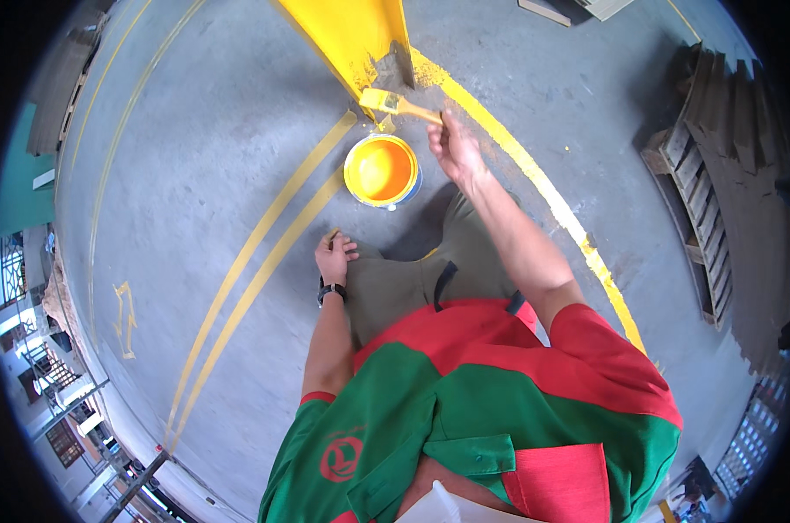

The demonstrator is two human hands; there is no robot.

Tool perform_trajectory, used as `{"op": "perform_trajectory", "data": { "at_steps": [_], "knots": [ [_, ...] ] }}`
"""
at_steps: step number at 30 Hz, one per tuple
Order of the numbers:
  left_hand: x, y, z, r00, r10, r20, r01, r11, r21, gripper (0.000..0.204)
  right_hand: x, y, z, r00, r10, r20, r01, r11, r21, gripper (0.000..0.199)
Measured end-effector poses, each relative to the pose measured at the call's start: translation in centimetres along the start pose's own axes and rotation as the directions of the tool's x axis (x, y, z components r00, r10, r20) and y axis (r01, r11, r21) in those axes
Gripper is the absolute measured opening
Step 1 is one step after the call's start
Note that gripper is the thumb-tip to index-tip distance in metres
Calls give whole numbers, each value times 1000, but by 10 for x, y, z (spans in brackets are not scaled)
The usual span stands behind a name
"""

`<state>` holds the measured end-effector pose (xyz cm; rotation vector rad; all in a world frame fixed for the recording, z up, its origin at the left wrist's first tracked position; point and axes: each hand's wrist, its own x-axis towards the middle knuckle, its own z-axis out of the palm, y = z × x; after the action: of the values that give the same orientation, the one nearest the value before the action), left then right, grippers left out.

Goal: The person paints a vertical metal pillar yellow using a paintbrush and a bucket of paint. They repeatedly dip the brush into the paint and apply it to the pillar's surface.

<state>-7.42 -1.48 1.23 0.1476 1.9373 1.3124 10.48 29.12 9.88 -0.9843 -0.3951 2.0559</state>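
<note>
The right hand [454, 148] is clamped on the wooden handle of a light, stiff, yellow-loaded flat paintbrush [395, 104], bristles against the yellow painted post [353, 35]. Just below the post stands the open round can of yellow paint [381, 171], probably heavy and easily spilled. The left hand [334, 257] rests with fingers loosely spread, empty, on the knee below the can.

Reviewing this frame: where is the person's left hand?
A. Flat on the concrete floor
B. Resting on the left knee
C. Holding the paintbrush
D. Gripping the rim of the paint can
B: the left hand, with a dark watch at its wrist, rests on the bent left knee, apart from the paint can, while the right hand holds the paintbrush.
</note>
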Motion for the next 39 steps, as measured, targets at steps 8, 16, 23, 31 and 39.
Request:
{"op": "perform_trajectory", "data": {
  "at_steps": [8, 16, 23, 31, 39],
  "knots": [
    [10, -8, -5, 999, -9, 30, 11, 998, -66, 32, 43, -24, 117, 901, -431, -37, 364, 802, -473, 25],
    [11, -9, -7, 999, -24, 29, 25, 998, -64, 34, 33, -40, 68, 801, -597, 57, 516, 638, -572, 35],
    [11, 2, -7, 999, -23, 28, 23, 999, -31, 35, 94, -2, 88, 815, -579, 21, 407, 547, -731, 32],
    [9, 4, -6, 998, -60, 15, 60, 998, -20, 37, 54, -19, 64, 840, -543, 2, 414, 639, -648, 33],
    [8, 8, -4, 997, -69, 20, 69, 997, -30, 37, 81, 7, 77, 795, -606, -25, 560, 749, -355, 35]
  ]
}}
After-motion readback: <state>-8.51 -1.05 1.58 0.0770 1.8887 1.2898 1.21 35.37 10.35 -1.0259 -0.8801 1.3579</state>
